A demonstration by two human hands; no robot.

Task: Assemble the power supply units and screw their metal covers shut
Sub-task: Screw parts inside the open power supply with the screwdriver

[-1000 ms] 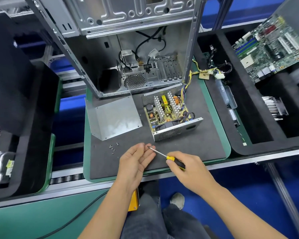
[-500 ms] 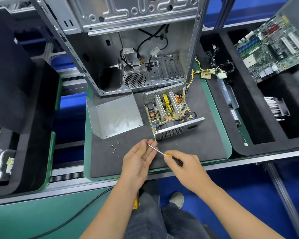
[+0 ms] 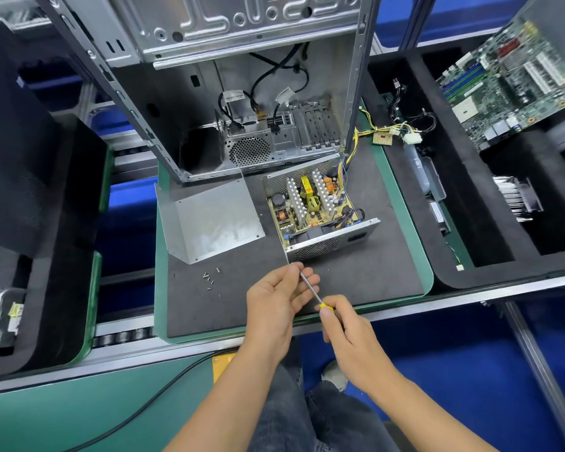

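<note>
Steel screwdriver (image 3: 310, 290) shaft lies slantwise — right hand (image 3: 349, 334) gripping its handle, left hand (image 3: 274, 305) pinching the tip — aimed at the open power supply (image 3: 317, 210) just beyond.

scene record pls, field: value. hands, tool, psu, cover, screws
left hand: fingertips pinch the thin metal shaft of the screwdriver near its tip
right hand: grips the yellow-and-black-handled screwdriver
psu: open silver metal power supply box, circuit board exposed, on the dark mat
cover: bent silver sheet-metal cover, off, lying left of the box
screws: small loose screws on the mat in front of the cover
</note>
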